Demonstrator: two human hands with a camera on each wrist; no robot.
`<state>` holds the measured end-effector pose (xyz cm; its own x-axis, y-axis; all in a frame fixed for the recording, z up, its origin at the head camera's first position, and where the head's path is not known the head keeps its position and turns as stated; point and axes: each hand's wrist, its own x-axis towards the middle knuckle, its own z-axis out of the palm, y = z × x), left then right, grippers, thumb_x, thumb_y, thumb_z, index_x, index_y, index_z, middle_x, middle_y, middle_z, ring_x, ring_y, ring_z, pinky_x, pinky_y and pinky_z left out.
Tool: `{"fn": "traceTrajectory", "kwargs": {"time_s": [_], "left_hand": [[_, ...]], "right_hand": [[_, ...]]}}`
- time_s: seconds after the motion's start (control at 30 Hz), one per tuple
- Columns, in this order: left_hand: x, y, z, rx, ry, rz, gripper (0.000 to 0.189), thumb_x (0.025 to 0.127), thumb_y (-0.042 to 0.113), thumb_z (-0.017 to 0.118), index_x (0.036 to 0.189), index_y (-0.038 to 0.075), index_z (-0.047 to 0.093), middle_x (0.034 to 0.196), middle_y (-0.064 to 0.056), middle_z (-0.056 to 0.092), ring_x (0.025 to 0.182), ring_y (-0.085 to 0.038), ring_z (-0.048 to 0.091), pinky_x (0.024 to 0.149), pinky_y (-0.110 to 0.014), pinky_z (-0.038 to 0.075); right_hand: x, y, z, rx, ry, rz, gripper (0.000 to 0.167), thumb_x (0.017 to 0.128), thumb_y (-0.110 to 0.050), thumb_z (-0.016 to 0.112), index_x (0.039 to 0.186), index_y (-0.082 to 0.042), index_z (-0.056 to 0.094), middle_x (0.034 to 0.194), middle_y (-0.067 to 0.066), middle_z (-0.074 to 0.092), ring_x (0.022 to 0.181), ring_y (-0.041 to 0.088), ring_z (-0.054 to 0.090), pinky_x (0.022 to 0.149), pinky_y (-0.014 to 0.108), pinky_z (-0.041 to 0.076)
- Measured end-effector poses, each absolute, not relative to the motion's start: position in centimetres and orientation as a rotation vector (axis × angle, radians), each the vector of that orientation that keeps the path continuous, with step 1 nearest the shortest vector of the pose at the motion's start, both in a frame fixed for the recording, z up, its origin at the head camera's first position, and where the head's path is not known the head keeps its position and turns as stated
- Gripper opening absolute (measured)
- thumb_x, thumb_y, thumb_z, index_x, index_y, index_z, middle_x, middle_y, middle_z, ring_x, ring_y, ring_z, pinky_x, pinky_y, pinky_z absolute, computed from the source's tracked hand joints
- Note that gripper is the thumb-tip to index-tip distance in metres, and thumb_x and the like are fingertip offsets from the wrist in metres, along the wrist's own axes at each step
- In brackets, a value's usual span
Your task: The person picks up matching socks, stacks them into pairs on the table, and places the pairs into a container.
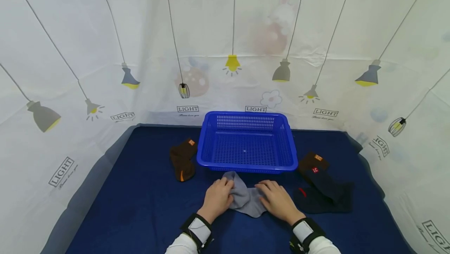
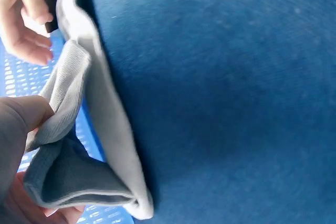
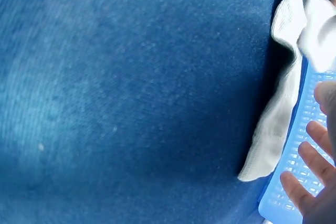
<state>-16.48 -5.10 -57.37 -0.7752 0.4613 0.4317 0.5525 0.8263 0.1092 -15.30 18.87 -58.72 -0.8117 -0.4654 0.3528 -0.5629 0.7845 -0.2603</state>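
White cloth printed with lamps (image 1: 207,19) hangs around a table (image 1: 140,211) spread with dark blue fabric. In the head view, a blue basket (image 1: 246,167) stands at the table's far side. Just in front of it lies a gray sock (image 1: 247,201), between the two hands; whether it is one sock or a pair, I cannot tell. The left hand (image 1: 217,199) grips its left end, and the right hand (image 1: 277,201) is at its right end. A brown sock (image 1: 183,160) lies left of the basket. To the right lie another brown sock (image 1: 309,160) and dark socks (image 1: 328,189) with red marks, partly overlapping.

The left wrist view shows the left thumb on top of the gray sock and fingers beneath, pinching a raised, folded part; a longer part stretches alongside.

In the right wrist view, the right fingers are spread and hold nothing, with the gray sock near them and the basket behind.
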Motion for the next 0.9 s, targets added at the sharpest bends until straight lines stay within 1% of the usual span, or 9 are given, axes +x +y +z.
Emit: {"fn": "traceTrajectory", "kwargs": {"time_s": [0.1, 0.23, 0.47, 0.6, 0.77, 0.9], "left_hand": [[-16.3, -5.0, -57.6, -0.759, -2.637, -0.291, 0.023, 0.065, 0.015, 0.070, 0.086, 0.016, 0.059, 0.080, 0.000, 0.054, 0.067, -0.018, 0.053, 0.059, -0.032, 0.046], [-16.1, -5.1, -57.6, -0.760, -2.631, -0.286, 0.024, 0.066, 0.018, 0.071, 0.087, 0.017, 0.061, 0.080, 0.000, 0.054, 0.067, -0.018, 0.053, 0.055, -0.031, 0.044], [-16.0, -6.0, -56.4, -0.701, -2.649, -0.335, 0.027, 0.071, 0.031, 0.071, 0.093, 0.018, 0.064, 0.081, 0.002, 0.053, 0.068, -0.014, 0.050, 0.054, -0.028, 0.041], [-15.9, -7.2, -56.0, -0.670, -2.639, -0.355, 0.026, 0.071, 0.030, 0.072, 0.094, 0.018, 0.065, 0.082, 0.002, 0.053, 0.068, -0.013, 0.050, 0.055, -0.028, 0.041], [-15.8, -8.7, -56.7, -0.670, -2.641, -0.366, 0.027, 0.070, 0.027, 0.073, 0.094, 0.018, 0.066, 0.082, 0.002, 0.054, 0.067, -0.014, 0.050, 0.054, -0.028, 0.041], [-15.6, -9.2, -57.3, -0.685, -2.733, -0.400, 0.025, 0.074, 0.028, 0.070, 0.097, 0.019, 0.067, 0.083, 0.002, 0.055, 0.068, -0.014, 0.052, 0.055, -0.028, 0.043]], "right_hand": [[-15.3, 19.0, -58.8, 0.792, -2.708, 0.526, 0.040, 0.078, -0.019, 0.070, 0.116, -0.014, 0.061, 0.112, 0.005, 0.058, 0.102, 0.026, 0.056, 0.075, 0.045, 0.046], [-15.2, 19.0, -58.8, 0.788, -2.716, 0.523, 0.040, 0.078, -0.020, 0.070, 0.117, -0.015, 0.061, 0.112, 0.004, 0.058, 0.102, 0.025, 0.056, 0.075, 0.044, 0.046], [-15.2, 18.6, -58.8, 0.785, -2.723, 0.543, 0.041, 0.078, -0.019, 0.070, 0.118, -0.015, 0.060, 0.113, 0.004, 0.057, 0.102, 0.025, 0.055, 0.075, 0.044, 0.046], [-15.1, 18.1, -58.6, 0.790, -2.715, 0.540, 0.042, 0.078, -0.021, 0.070, 0.118, -0.016, 0.059, 0.113, 0.003, 0.057, 0.101, 0.023, 0.055, 0.074, 0.042, 0.046], [-14.9, 16.8, -58.4, 0.840, -2.682, 0.525, 0.044, 0.077, -0.028, 0.071, 0.118, -0.017, 0.059, 0.110, 0.000, 0.056, 0.095, 0.018, 0.056, 0.073, 0.037, 0.047], [-14.7, 15.6, -58.6, 0.905, -2.660, 0.515, 0.046, 0.075, -0.033, 0.072, 0.116, -0.018, 0.059, 0.106, -0.001, 0.056, 0.089, 0.015, 0.055, 0.071, 0.034, 0.048]]}}
